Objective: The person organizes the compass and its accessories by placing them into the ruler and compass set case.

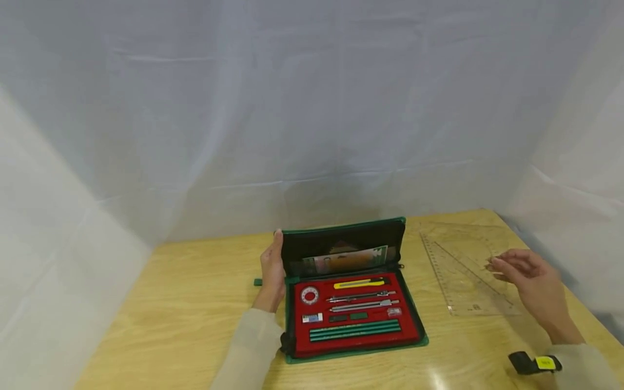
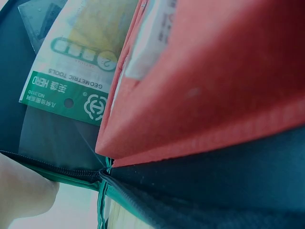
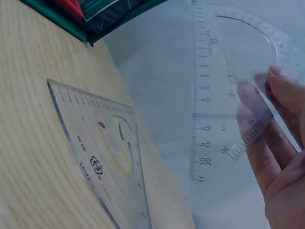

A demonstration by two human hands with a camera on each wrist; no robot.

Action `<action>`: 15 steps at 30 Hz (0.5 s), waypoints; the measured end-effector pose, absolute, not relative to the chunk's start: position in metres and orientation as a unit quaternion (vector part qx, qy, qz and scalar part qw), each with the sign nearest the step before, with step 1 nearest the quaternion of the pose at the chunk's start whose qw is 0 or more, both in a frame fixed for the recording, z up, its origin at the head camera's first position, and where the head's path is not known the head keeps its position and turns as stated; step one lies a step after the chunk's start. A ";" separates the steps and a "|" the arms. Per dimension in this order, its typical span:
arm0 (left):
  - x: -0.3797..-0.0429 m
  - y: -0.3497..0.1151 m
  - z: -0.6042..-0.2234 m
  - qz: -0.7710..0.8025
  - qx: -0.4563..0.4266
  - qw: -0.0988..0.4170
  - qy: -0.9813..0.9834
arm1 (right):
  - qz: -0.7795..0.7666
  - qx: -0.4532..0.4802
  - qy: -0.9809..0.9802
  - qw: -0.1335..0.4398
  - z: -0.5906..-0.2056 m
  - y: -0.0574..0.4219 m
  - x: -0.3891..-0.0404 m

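My left hand [image 1: 271, 268] grips the left edge of the raised lid of a green zip case [image 1: 343, 230]; the thumb [image 2: 24, 188] lies at the zipped edge, and the other fingers are largely hidden. The case stands open, its red tray [image 1: 358, 348] facing up. Between thumb and fingers, my right hand [image 1: 533, 281] pinches a clear plastic set square [image 3: 202, 95] with a protractor arc and ruler scale, raised over the table's right side. Below it, flat on the wood, lies another clear set square [image 3: 88, 148].
In the tray sit a yellow cutter [image 1: 359, 283], compasses [image 1: 363, 306], green pencils [image 1: 355, 330], an eraser [image 1: 312, 318] and a round white piece [image 1: 309, 295]. A printed packet [image 1: 346, 260] is in the lid pocket. White sheets [image 1: 341, 108] surround the wooden table [image 1: 190, 303].
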State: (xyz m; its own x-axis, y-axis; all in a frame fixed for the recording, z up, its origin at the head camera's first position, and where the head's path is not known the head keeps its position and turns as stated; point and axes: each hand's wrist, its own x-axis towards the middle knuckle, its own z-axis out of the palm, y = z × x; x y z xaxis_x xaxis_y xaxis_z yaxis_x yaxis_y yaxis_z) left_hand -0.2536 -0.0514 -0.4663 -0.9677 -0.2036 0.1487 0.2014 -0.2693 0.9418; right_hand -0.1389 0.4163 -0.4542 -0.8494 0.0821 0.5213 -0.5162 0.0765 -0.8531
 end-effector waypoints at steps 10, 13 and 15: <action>-0.243 -0.054 -0.450 -0.797 -0.011 0.107 -0.594 | 0.667 0.174 -0.690 0.221 -0.443 0.402 -0.143; -0.234 -0.052 -0.440 -0.799 -0.012 0.106 -0.591 | 0.567 0.162 -0.770 0.245 -0.433 0.381 -0.153; -0.234 -0.051 -0.441 -0.801 -0.009 0.104 -0.589 | 0.504 0.162 -0.803 0.271 -0.427 0.368 -0.158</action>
